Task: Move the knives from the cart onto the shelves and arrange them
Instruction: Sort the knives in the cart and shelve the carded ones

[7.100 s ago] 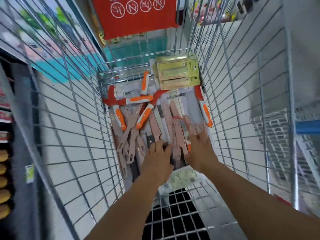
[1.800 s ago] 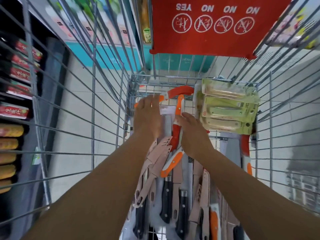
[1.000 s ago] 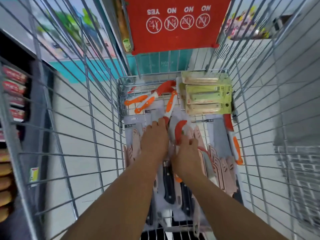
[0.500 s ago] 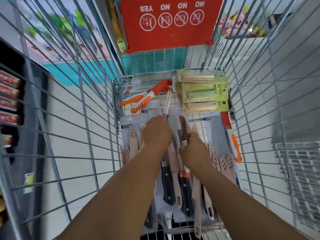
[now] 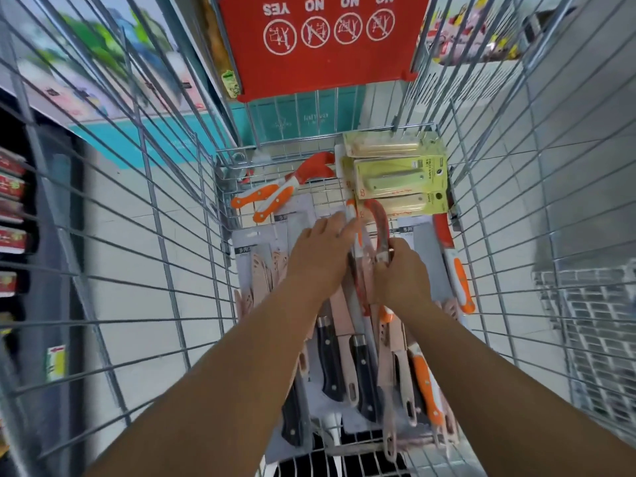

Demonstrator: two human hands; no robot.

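Both my arms reach down into a wire shopping cart (image 5: 220,242) full of packaged knives. My right hand (image 5: 401,273) grips an upright bundle of knives topped by a red-sheathed knife (image 5: 380,223). My left hand (image 5: 320,253) lies with fingers extended against the left side of the same bundle. Black-handled knives (image 5: 330,359) and pink-sheathed knives (image 5: 261,266) on cards lie flat on the cart floor. Orange-handled knives (image 5: 265,199) lie at the far end, and another orange-handled knife (image 5: 459,280) lies by the right wall.
Green and yellow blister packs (image 5: 399,177) are stacked in the cart's far right corner. A red child-seat flap (image 5: 323,43) with warning icons hangs above the far end. Store shelving with red packets (image 5: 12,208) stands outside on the left; a grey rack (image 5: 595,321) is on the right.
My hands have pulled a bundle of knives together at the cart's middle and tipped it upright. The red-sheathed knife now stands higher in my right hand's grip.
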